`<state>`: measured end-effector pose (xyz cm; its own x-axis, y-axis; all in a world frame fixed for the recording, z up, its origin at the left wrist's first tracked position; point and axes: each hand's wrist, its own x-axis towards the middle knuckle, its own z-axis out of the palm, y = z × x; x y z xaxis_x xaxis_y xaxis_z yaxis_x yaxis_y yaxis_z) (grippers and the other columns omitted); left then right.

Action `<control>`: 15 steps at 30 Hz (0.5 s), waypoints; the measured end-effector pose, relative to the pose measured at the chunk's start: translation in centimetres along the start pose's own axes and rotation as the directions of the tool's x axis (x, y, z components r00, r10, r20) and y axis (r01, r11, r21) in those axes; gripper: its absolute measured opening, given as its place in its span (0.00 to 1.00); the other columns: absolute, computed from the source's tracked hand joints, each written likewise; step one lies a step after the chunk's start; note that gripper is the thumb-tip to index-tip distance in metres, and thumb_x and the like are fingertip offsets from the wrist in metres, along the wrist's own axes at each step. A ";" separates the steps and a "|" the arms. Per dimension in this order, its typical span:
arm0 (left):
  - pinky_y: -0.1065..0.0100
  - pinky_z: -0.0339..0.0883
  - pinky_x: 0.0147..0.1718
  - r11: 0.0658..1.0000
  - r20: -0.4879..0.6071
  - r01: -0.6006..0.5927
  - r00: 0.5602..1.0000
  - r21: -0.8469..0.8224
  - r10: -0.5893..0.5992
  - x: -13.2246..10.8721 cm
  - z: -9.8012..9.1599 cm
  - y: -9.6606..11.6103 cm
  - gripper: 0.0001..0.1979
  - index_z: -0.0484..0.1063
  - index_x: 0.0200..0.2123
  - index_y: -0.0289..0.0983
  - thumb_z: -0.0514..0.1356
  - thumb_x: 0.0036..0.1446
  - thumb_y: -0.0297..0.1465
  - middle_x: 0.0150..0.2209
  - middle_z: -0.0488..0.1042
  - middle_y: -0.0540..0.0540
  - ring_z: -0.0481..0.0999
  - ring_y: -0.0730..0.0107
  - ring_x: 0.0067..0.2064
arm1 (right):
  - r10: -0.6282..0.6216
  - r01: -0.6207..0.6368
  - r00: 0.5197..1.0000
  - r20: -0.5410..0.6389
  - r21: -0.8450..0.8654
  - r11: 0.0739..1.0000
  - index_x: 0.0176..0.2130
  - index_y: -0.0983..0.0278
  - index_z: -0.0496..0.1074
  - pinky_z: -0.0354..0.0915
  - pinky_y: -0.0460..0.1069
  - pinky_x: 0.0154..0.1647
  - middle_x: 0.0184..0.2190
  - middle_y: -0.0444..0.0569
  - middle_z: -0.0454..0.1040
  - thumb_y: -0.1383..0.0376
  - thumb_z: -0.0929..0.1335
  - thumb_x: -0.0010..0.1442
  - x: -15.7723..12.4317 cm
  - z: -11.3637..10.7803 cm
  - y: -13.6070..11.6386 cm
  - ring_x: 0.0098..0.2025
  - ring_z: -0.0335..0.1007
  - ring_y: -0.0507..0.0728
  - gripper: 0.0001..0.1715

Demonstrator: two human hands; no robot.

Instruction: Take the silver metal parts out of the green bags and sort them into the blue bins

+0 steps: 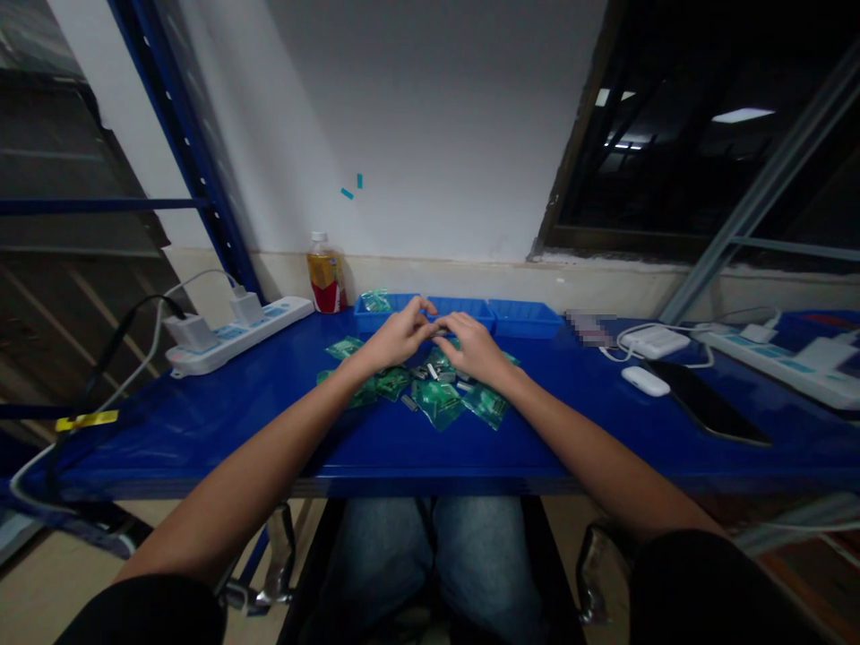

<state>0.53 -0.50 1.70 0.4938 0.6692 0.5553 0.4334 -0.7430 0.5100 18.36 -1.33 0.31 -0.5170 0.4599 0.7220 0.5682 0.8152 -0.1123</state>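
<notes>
Above a pile of small parts, my left hand (402, 337) and my right hand (472, 348) meet at the fingertips, both with curled fingers. Something small and greyish seems pinched between them, too small to name. Under and around the hands lie several small green plastic bags (438, 405) with parts inside. Loose small grey metal pieces (409, 403) are scattered among the bags. Just behind my hands is a shallow blue divided tray (528, 320), and a green bag (375, 301) rests in its left compartment.
On the blue table (430, 452), a drink bottle (326, 273) stands at the back left beside a white power strip (242, 336). To the right lie a white earbud case (645, 381), a black phone (712, 403), a white charger with cable (653, 341) and another power strip (786, 363).
</notes>
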 end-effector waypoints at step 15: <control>0.68 0.65 0.35 0.973 -0.107 -0.058 0.991 0.223 0.083 -0.3 0.9 0.8 0.07 0.67 0.41 0.35 0.53 0.60 0.30 0.35 0.74 0.44 0.73 0.67 0.36 | 0.277 -0.231 0.958 -0.077 0.366 0.901 0.39 0.62 0.62 0.64 0.48 0.35 0.31 0.46 0.73 0.61 0.64 0.61 -0.7 0.5 -0.1 0.34 0.72 0.55 0.08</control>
<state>1.36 -1.29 1.36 0.4447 0.6025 0.6628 0.5613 -0.7641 0.3180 18.39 -1.52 -0.47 -0.2889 0.6388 0.7131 0.3972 0.7577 -0.5179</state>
